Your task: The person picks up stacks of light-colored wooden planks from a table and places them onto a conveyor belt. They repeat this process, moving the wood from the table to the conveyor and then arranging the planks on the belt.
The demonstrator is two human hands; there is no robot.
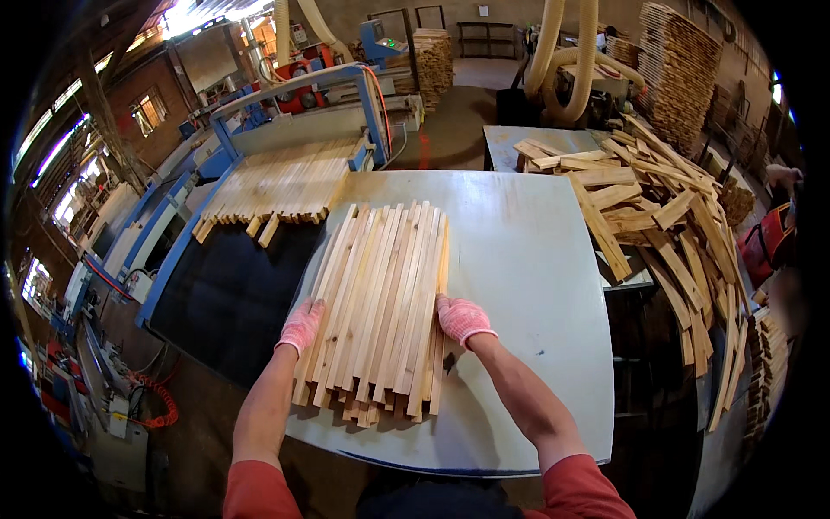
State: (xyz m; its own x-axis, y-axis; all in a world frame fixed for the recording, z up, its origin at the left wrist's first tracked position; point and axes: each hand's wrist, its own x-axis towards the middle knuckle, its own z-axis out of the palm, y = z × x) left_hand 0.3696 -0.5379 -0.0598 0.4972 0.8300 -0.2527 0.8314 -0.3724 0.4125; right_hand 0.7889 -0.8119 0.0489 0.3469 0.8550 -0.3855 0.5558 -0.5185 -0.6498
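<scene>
slats (380, 303): one flat batch of thin wood strips, laid side by side on the grey table (536, 285), near ends ragged.
left hand (301, 327): pink glove, flat against the batch's left edge, gripping nothing.
right hand (462, 320): pink glove, flat against the right edge, same.
tip: press both palms inward evenly, low on the stack, so strips close up without riding over each other.
nearby: belt (233, 294) with more strips at left; loose pile (666, 216) at right.
</scene>
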